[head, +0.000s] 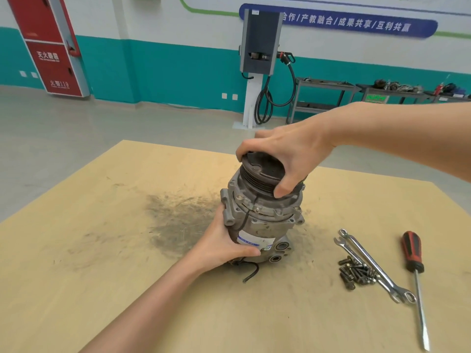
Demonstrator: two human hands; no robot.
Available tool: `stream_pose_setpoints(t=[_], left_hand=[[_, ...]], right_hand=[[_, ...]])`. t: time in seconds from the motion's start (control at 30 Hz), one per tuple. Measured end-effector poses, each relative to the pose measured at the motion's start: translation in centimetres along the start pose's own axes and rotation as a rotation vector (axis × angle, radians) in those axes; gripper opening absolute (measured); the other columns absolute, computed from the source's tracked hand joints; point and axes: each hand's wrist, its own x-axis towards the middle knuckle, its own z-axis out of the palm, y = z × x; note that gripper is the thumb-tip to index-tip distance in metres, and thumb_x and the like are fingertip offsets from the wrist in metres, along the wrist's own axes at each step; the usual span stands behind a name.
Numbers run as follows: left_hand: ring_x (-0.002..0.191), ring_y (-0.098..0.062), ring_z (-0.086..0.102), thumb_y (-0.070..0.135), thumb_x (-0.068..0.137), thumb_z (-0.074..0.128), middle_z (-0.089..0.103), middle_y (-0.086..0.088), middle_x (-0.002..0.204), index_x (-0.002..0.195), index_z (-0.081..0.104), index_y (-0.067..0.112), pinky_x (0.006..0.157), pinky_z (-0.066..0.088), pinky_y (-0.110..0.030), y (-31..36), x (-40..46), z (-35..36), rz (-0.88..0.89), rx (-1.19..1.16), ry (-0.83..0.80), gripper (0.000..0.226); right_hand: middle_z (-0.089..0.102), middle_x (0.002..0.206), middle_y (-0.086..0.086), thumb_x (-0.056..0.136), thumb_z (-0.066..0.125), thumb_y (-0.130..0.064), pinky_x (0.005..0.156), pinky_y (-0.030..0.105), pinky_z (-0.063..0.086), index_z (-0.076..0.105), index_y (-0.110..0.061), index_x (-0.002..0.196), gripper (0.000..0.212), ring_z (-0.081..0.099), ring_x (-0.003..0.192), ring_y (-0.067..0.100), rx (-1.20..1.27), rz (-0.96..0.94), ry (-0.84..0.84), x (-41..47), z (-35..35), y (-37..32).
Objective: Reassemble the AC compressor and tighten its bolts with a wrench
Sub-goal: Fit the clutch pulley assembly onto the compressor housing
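Compressor (257,220): upright on tabletop (102,289), slightly tilted, between my two grips.
Right hand (288,159): grip curled over pulley (262,174) at top, thumb on its near rim.
Left hand (224,245): grip wrapped round lower body, thumb across label.
Bolts (355,272): loose heap, well right of left grip; wrenches (374,266) touching them, screwdriver (414,271) beyond.
Risk: tilt plus greasy casing; loosening either grip could tip it.
Risk: unbolted halves may shift.
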Motion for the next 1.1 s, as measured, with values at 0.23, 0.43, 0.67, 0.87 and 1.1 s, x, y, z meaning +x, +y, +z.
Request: stream_pose_setpoints(t=[0.23,0.43,0.67,0.87,1.1], left_hand=[[0.131,0.015,0.027,0.052,0.049,0.090,0.022,0.025,0.145,0.143,0.002,0.049,0.095,0.025,0.005,-0.7,-0.6,-2.0,-0.037,-0.039,-0.072,0.129],[0.143,0.006,0.018,0.054,0.049,0.088,0.015,0.018,0.157,0.152,-0.001,0.039,0.106,0.021,-0.005,0.2,-0.3,-1.8,-0.020,-0.013,-0.104,0.137],[0.144,0.004,0.023,0.077,0.040,0.082,0.021,0.010,0.159,0.150,0.003,0.040,0.117,0.023,-0.019,2.3,-1.7,-4.7,0.075,-0.086,-0.027,0.140],[0.142,0.004,0.030,0.084,0.051,0.071,0.030,0.010,0.157,0.149,0.014,0.038,0.120,0.025,-0.030,5.1,-0.7,-5.7,0.171,-0.106,0.032,0.122],[0.148,-0.001,0.016,0.071,0.038,0.087,0.014,0.016,0.159,0.148,0.007,0.045,0.122,0.017,-0.032,4.3,1.5,-4.3,0.071,0.018,-0.179,0.139]], right_hand=[[0.038,0.120,0.001,0.074,0.074,-0.051,0.077,0.029,0.051,0.022,-0.041,0.131,0.078,0.048,0.105,0.024,0.065,-0.031,0.018,-0.1,1.8,0.8],[0.035,0.125,-0.004,0.074,0.073,-0.052,0.083,0.021,0.047,0.019,-0.047,0.135,0.082,0.044,0.112,0.019,0.172,0.003,0.083,-1.5,3.4,1.7],[0.033,0.139,-0.008,0.078,0.066,-0.062,0.103,0.032,0.040,0.006,-0.048,0.145,0.091,0.037,0.124,0.012,0.350,0.105,0.254,-2.3,5.7,1.0],[0.030,0.149,-0.002,0.057,0.068,-0.075,0.113,0.039,0.031,0.011,-0.043,0.149,0.113,0.031,0.133,0.011,0.778,0.371,0.815,-3.1,10.8,-2.5],[0.041,0.140,0.000,0.047,0.082,-0.064,0.107,0.036,0.041,0.019,-0.044,0.146,0.119,0.045,0.125,0.013,1.040,0.562,1.057,-2.1,12.0,-5.1]])
